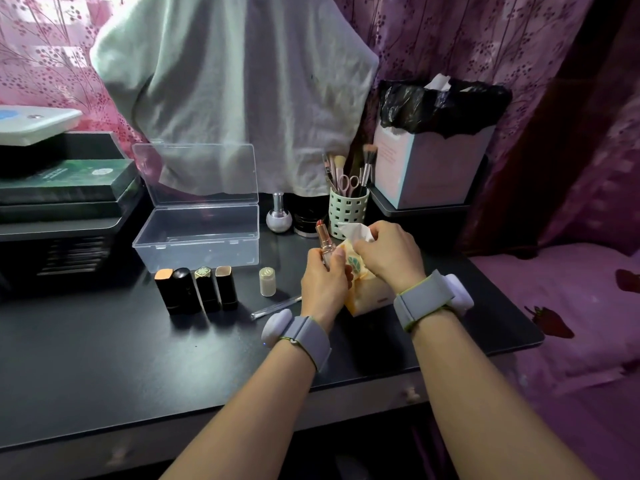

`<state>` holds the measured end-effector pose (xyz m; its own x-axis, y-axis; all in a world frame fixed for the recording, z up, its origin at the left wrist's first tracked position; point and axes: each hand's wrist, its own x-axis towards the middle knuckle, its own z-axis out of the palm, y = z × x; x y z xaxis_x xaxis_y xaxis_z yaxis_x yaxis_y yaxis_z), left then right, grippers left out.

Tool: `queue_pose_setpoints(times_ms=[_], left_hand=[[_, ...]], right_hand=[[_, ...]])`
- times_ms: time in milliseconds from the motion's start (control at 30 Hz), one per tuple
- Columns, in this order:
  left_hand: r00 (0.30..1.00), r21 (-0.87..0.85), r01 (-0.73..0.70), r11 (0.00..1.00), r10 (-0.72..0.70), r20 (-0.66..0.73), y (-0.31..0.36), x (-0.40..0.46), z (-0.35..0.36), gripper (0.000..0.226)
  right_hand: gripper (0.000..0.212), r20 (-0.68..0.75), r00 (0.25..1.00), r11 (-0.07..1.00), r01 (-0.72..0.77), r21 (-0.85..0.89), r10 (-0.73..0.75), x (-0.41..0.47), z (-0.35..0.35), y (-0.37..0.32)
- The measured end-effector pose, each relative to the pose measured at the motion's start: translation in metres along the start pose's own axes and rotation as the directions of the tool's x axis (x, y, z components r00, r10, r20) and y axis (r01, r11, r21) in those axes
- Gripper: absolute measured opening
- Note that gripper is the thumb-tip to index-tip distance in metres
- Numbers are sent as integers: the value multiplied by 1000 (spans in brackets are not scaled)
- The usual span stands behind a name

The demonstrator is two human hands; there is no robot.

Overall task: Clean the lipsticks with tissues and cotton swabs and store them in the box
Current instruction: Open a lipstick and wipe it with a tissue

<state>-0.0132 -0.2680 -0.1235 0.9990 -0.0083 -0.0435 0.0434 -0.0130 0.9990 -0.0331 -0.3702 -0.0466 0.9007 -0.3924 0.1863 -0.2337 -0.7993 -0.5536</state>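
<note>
Centre frame: the left hand (323,275) has its fingers curled round an opened lipstick (323,242), while the right hand (388,251) pinches a tissue (353,232) from the yellow pack (367,289). Left of centre, four capped lipsticks (197,289) wait on the desk (138,358). Behind them, the clear box (197,237) seems empty; cleaning has barely begun.

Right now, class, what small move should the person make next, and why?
Probably pull the white tissue free of the yellow tissue pack: the right hand pinches it, while the left hand holds the uncapped rose-gold lipstick waiting to be wiped.
</note>
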Motion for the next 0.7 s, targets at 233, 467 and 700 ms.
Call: queue_pose_setpoints(times_ms=[233, 467, 700], left_hand=[[999, 154, -32, 988, 32, 5, 4, -8, 1, 30], [999, 226, -32, 974, 24, 38, 1, -10, -1, 33], [999, 240, -16, 971, 9, 31, -2, -7, -2, 32]], right_hand=[[23, 11, 1000, 1000, 19, -19, -19, 0, 0, -1], [22, -49, 999, 1000, -2, 17, 3, -1, -3, -5], [18, -172, 985, 994, -6, 108, 24, 8, -19, -15]])
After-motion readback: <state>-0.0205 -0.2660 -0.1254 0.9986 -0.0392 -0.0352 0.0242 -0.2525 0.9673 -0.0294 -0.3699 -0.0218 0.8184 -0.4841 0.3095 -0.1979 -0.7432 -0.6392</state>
